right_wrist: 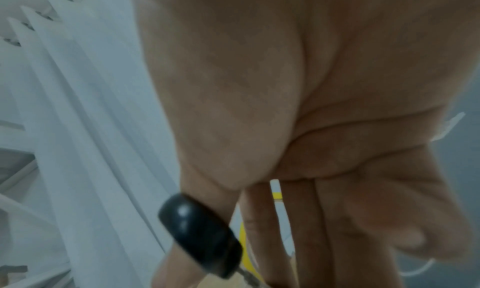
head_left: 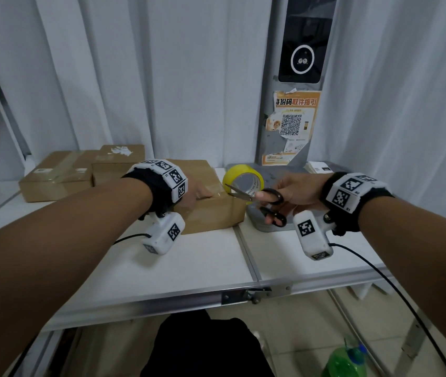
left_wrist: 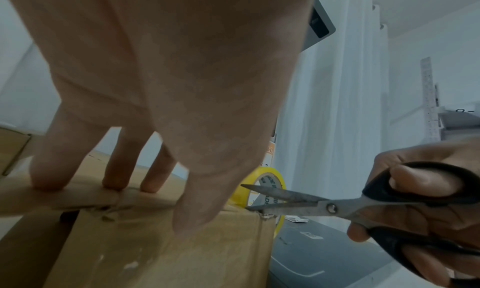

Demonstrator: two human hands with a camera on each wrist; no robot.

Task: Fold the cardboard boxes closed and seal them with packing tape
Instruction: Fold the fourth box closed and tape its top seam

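Observation:
A brown cardboard box [head_left: 213,213] lies closed on the white table. My left hand [head_left: 204,194] presses flat on its top with straight fingers [left_wrist: 116,169], and the thumb lies over the front edge. A yellow tape roll [head_left: 243,178] stands at the box's right side. My right hand [head_left: 268,208] grips black-handled scissors [head_left: 257,198], thumb through the upper loop [right_wrist: 200,237]. The scissor blades [left_wrist: 285,200] are parted at the box's upper right corner, in front of the tape roll [left_wrist: 270,179]. Clear tape wrinkles on the box top [left_wrist: 111,200] under my fingers.
Two taped boxes [head_left: 56,172] [head_left: 118,161] sit at the table's back left. A grey kiosk post [head_left: 292,104] rises from a grey base plate [head_left: 259,227] at the back right. White curtains hang behind. A black bag [head_left: 205,349] and green bottle [head_left: 346,360] are on the floor.

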